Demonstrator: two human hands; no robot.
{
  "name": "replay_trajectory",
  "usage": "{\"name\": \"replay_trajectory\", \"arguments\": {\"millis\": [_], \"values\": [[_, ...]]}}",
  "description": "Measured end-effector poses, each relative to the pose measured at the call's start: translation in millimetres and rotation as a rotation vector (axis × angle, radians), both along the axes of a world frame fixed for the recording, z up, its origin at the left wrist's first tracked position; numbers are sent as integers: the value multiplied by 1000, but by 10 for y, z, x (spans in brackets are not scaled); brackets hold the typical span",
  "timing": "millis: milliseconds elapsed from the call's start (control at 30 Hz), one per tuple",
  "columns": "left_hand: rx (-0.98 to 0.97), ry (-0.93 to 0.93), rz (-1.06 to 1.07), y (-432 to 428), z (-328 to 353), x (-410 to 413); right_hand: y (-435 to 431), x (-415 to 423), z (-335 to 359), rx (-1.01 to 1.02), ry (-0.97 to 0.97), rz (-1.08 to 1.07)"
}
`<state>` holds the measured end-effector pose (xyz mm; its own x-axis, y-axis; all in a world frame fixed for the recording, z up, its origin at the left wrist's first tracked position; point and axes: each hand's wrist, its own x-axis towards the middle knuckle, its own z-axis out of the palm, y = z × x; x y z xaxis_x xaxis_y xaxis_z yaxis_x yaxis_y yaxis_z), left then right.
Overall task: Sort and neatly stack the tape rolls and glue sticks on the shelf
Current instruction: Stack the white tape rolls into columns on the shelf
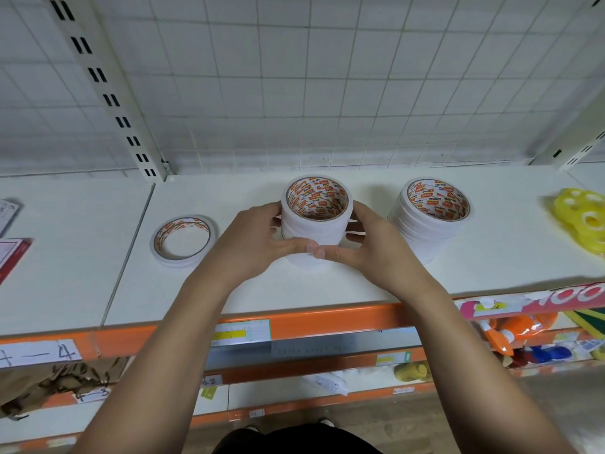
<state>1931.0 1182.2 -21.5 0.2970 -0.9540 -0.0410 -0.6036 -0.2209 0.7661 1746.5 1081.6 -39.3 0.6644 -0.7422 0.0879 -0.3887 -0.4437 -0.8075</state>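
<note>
A stack of white tape rolls with orange-printed cores stands in the middle of the white shelf. My left hand grips its left side and my right hand grips its right side; the thumbs meet at the front. A second stack of white tape rolls stands just to the right. A low stack of two white tape rolls lies flat to the left. No glue sticks are in sight.
Yellow clear-tape rolls lie at the shelf's right end. Red and white packets sit on the neighbouring shelf at far left. A wire grid backs the shelf. Lower shelves behind the orange edge hold assorted goods.
</note>
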Motion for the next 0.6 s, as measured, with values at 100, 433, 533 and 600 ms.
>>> {"name": "replay_trajectory", "arguments": {"millis": [100,433,533,600], "values": [[-20,-7,-9,5,-6,-19,32,23,51,-47,3,12],[21,-63,22,32,-43,13,41,-20,71,-50,70,-13],[30,-192,75,52,19,55,6,-51,176,-106,152,-48],[6,-259,76,30,66,75,-18,-48,274,-173,193,-44]]}}
